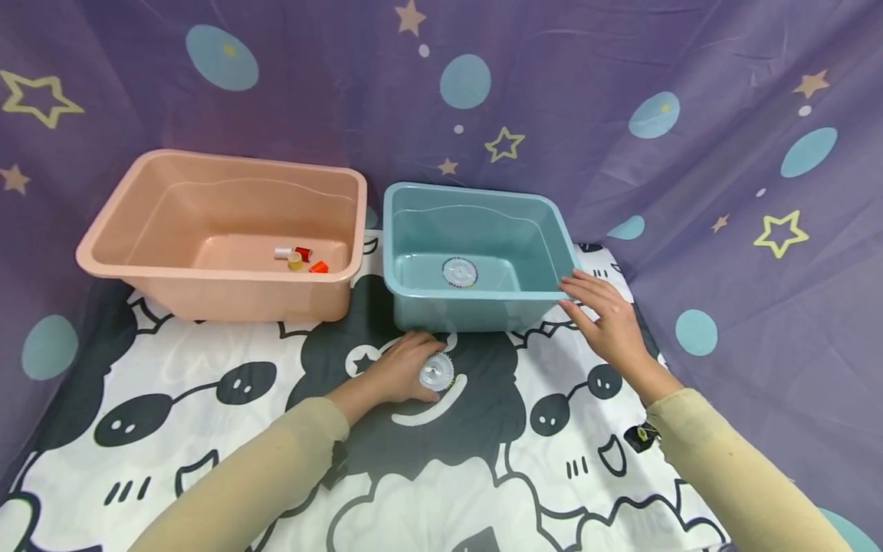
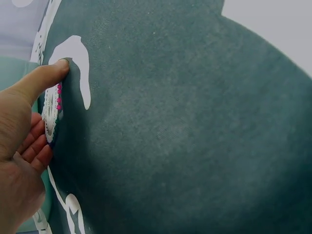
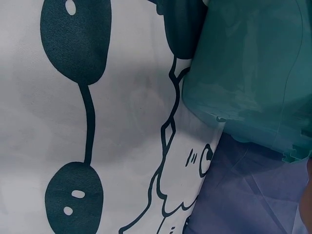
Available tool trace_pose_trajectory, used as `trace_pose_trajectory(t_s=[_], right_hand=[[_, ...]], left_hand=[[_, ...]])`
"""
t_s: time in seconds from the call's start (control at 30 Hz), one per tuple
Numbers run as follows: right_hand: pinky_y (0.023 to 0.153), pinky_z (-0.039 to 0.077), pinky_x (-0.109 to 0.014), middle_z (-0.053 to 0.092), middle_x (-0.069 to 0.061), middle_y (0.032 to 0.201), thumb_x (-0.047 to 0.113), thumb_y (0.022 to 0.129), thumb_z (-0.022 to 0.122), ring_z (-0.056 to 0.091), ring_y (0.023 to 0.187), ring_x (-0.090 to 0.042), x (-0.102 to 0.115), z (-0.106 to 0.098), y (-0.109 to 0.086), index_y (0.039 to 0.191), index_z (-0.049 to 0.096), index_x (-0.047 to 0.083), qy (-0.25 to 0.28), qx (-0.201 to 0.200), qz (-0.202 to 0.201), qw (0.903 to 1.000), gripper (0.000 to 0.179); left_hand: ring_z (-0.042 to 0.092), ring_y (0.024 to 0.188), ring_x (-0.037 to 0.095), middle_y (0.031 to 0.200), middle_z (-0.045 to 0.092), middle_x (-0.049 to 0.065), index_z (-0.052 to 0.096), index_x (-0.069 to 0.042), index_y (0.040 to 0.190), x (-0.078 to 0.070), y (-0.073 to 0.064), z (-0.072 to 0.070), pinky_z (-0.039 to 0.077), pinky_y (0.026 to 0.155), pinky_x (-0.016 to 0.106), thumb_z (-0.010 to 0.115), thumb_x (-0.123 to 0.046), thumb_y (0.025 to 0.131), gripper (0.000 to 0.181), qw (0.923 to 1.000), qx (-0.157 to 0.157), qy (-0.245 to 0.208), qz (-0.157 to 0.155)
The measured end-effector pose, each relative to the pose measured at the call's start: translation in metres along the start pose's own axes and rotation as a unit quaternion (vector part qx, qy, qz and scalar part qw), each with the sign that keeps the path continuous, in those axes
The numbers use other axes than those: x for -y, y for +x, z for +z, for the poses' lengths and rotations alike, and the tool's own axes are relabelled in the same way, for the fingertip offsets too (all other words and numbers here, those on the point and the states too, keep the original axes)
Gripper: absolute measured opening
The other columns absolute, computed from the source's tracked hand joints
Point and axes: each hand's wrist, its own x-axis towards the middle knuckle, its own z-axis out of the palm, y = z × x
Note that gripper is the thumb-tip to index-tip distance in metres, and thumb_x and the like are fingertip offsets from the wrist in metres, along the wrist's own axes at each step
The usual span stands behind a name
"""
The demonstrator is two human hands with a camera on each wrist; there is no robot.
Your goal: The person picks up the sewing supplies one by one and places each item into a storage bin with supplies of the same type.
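Observation:
My left hand [image 1: 403,369] pinches a round wheel of sewing pins [image 1: 437,372] by its edge, over the dark patch of the cloth before the blue bin. Seen from the left wrist, thumb and fingers span the wheel [image 2: 51,114], with pink pin heads along its rim. Another pin wheel [image 1: 459,272] lies flat inside the blue bin [image 1: 469,314]. My right hand [image 1: 608,318] rests its extended fingers on that bin's front right corner; only a sliver of the hand [image 3: 306,207] shows in the right wrist view.
Left of the blue bin stands a larger pink bin [image 1: 262,299], holding several small spools [image 1: 295,261] in white, red and yellow. Both bins stand against a purple curtain [image 1: 331,92]. A small black item [image 1: 641,437] is by the right sleeve. Patterned cloth [image 1: 228,437] covers the surface.

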Motion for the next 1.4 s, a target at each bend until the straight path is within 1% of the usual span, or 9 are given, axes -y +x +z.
trace_pose_trajectory(t_s=[0.13, 0.27, 0.33, 0.6, 0.73, 0.83, 1.0, 1.23, 1.4], right_hand=[[0.113, 0.048, -0.056, 0.074, -0.012, 0.135, 0.001, 0.089, 0.084, 0.063, 0.136, -0.037, 0.000, -0.001, 0.000, 0.127, 0.077, 0.003, -0.006, 0.002, 0.002, 1.0000, 0.038], [0.113, 0.048, -0.056, 0.074, -0.011, 0.135, 0.002, 0.090, 0.083, 0.062, 0.136, -0.036, 0.001, -0.001, 0.001, 0.128, 0.077, 0.004, -0.007, 0.005, 0.007, 0.9999, 0.038], [0.114, 0.048, -0.055, 0.074, -0.011, 0.136, 0.002, 0.091, 0.083, 0.062, 0.136, -0.036, 0.001, -0.002, 0.001, 0.129, 0.077, 0.005, -0.006, 0.008, 0.009, 0.9999, 0.038], [0.119, 0.045, -0.045, 0.074, -0.013, 0.134, 0.002, 0.089, 0.084, 0.063, 0.136, -0.036, 0.002, -0.002, 0.001, 0.127, 0.078, 0.005, -0.008, 0.011, 0.013, 0.9998, 0.038], [0.120, 0.044, -0.041, 0.074, -0.013, 0.134, 0.002, 0.089, 0.083, 0.062, 0.136, -0.035, 0.001, -0.002, 0.001, 0.127, 0.078, 0.006, -0.008, 0.012, 0.015, 0.9998, 0.038], [0.121, 0.043, -0.039, 0.074, -0.012, 0.135, 0.003, 0.090, 0.083, 0.062, 0.137, -0.034, 0.002, -0.003, 0.001, 0.127, 0.078, 0.006, -0.007, 0.014, 0.018, 0.9997, 0.037], [0.118, 0.046, -0.044, 0.074, -0.012, 0.135, 0.002, 0.090, 0.083, 0.062, 0.136, -0.035, 0.002, -0.002, 0.001, 0.127, 0.078, 0.005, -0.007, 0.013, 0.014, 0.9998, 0.038], [0.109, 0.050, -0.056, 0.074, -0.011, 0.135, 0.003, 0.091, 0.083, 0.062, 0.136, -0.036, 0.003, -0.002, 0.001, 0.127, 0.078, 0.005, -0.007, 0.013, 0.014, 0.9998, 0.037], [0.109, 0.049, -0.058, 0.074, -0.010, 0.135, 0.003, 0.091, 0.083, 0.062, 0.136, -0.036, 0.002, -0.002, 0.001, 0.127, 0.078, 0.005, -0.009, 0.014, 0.018, 0.9997, 0.036]], left_hand=[[0.057, 0.129, 0.040, 0.138, 0.062, 0.020, 0.064, 0.002, 0.140, 0.000, 0.002, 0.001, 0.050, 0.109, 0.053, 0.097, -0.023, 0.072, 0.079, 0.9999, 0.000, 0.004, 0.010], [0.056, 0.129, 0.039, 0.138, 0.061, 0.020, 0.065, 0.001, 0.139, 0.000, 0.002, 0.001, 0.050, 0.109, 0.053, 0.096, -0.023, 0.073, 0.077, 1.0000, 0.004, -0.004, 0.004], [0.056, 0.128, 0.039, 0.138, 0.062, 0.020, 0.065, 0.001, 0.139, 0.001, 0.002, 0.001, 0.051, 0.108, 0.053, 0.095, -0.022, 0.073, 0.076, 1.0000, 0.001, -0.006, 0.004], [0.057, 0.125, 0.037, 0.133, 0.063, 0.019, 0.066, 0.002, 0.137, 0.005, -0.001, -0.002, 0.051, 0.106, 0.052, 0.095, -0.022, 0.071, 0.076, 0.9985, -0.023, -0.049, 0.008], [0.057, 0.123, 0.036, 0.131, 0.063, 0.018, 0.067, 0.001, 0.136, 0.006, -0.002, -0.005, 0.051, 0.105, 0.050, 0.095, -0.024, 0.072, 0.075, 0.9979, -0.033, -0.055, 0.013], [0.057, 0.124, 0.036, 0.133, 0.063, 0.018, 0.068, 0.000, 0.136, 0.004, -0.004, -0.008, 0.052, 0.104, 0.050, 0.095, -0.026, 0.072, 0.073, 0.9974, -0.034, -0.062, 0.010], [0.058, 0.123, 0.035, 0.133, 0.064, 0.016, 0.069, -0.003, 0.136, -0.003, -0.006, -0.015, 0.052, 0.102, 0.049, 0.096, -0.028, 0.073, 0.073, 0.9968, -0.030, -0.073, 0.007], [0.059, 0.124, 0.031, 0.134, 0.064, 0.012, 0.068, -0.004, 0.140, -0.016, -0.008, -0.026, 0.052, 0.103, 0.048, 0.096, -0.027, 0.076, 0.074, 0.9951, -0.021, -0.096, 0.007], [0.057, 0.125, 0.029, 0.136, 0.064, 0.010, 0.068, -0.005, 0.141, -0.027, -0.008, -0.034, 0.052, 0.104, 0.046, 0.096, -0.028, 0.077, 0.074, 0.9952, -0.014, -0.097, 0.005]])
